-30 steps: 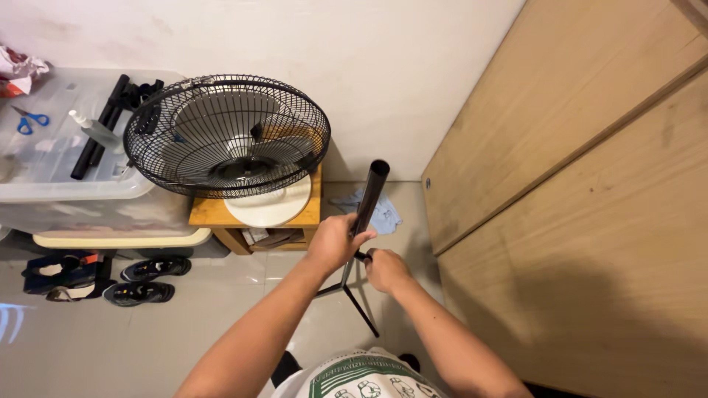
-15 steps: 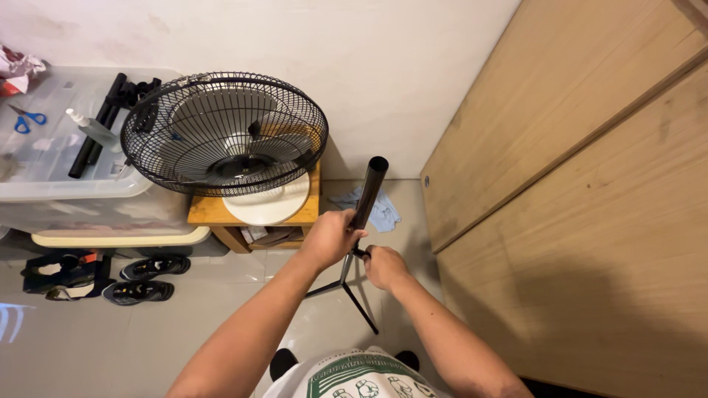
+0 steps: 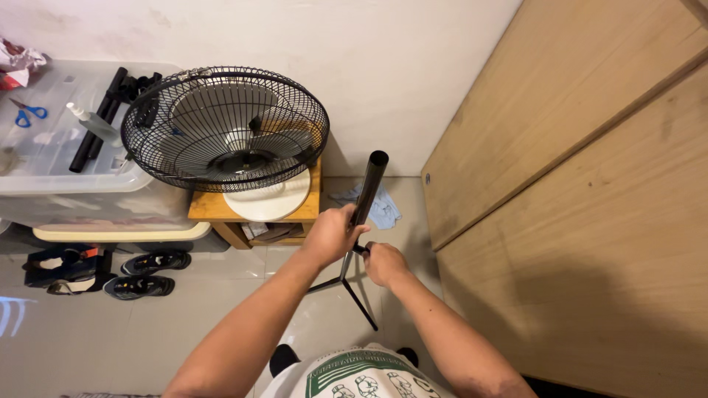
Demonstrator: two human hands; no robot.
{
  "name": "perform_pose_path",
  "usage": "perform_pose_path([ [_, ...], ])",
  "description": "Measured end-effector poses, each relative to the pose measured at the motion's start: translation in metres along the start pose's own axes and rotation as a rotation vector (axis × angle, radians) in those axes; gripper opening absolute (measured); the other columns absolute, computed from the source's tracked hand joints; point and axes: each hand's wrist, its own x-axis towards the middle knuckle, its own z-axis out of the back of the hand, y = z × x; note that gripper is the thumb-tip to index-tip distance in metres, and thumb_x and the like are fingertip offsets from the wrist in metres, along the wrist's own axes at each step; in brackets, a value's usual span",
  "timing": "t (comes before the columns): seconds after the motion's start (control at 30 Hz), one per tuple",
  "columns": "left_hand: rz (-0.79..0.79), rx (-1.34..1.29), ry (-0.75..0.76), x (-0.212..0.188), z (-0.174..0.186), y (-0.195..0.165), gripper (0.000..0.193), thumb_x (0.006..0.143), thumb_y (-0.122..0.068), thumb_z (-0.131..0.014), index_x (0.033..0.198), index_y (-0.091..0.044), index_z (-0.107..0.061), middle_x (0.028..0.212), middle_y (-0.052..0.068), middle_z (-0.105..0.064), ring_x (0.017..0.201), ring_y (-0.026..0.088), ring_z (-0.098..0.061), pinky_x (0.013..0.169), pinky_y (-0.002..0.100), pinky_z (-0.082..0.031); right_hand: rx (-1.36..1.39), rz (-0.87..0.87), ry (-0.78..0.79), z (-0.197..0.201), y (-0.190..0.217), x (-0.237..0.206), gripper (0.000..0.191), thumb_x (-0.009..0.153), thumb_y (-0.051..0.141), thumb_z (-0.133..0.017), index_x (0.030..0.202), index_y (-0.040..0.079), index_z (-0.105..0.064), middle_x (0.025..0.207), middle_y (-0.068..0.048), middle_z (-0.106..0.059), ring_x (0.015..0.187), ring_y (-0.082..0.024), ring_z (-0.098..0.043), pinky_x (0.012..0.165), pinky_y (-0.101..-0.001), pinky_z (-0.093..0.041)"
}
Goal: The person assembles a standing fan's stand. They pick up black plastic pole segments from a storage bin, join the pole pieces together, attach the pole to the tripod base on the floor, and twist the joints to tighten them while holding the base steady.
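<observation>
My left hand (image 3: 332,234) grips the black pole (image 3: 366,190), which stands upright on the floor; my right hand (image 3: 383,262) pinches its knob lower down. The wardrobe (image 3: 575,191) crowds the right, and the fan (image 3: 225,127) on its stool (image 3: 214,208) the left.

Stand pole (image 3: 366,193) middle — behind left hand (image 3: 332,234)

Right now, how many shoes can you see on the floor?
3, possibly more hidden. Two black shoes lie side by side under the plastic box; another sits left of them, partly in shadow.
</observation>
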Motion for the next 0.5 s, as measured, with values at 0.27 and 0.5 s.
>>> perform_pose_path([
  [0.27, -0.128, -0.118, 0.063, 0.002, 0.008, 0.003, 0.039, 0.082, -0.016, -0.078, 0.113, 0.001, -0.060, 0.083, 0.024, -0.068, 0.083, 0.045, -0.065, 0.071, 0.049, -0.052, -0.018, 0.041, -0.016, -0.003, -0.002, 0.000, 0.021, 0.096, 0.022, -0.055, 0.105, 0.007, -0.068, 0.099, -0.020, -0.073, 0.099, -0.040, -0.067, 0.090, -0.0504, -0.051],
  [0.5, 0.013, -0.030, -0.015, -0.002, 0.007, -0.005, 0.033, 0.081, -0.025, -0.083, 0.098, -0.001, -0.068, 0.081, 0.022, -0.070, 0.081, 0.041, -0.069, 0.072, 0.046, -0.054, -0.009, 0.012, -0.004, 0.000, 0.003, 0.001, 0.021, 0.097, 0.022, -0.054, 0.103, 0.007, -0.068, 0.099, -0.020, -0.072, 0.099, -0.039, -0.067, 0.090, -0.0505, -0.051],
])
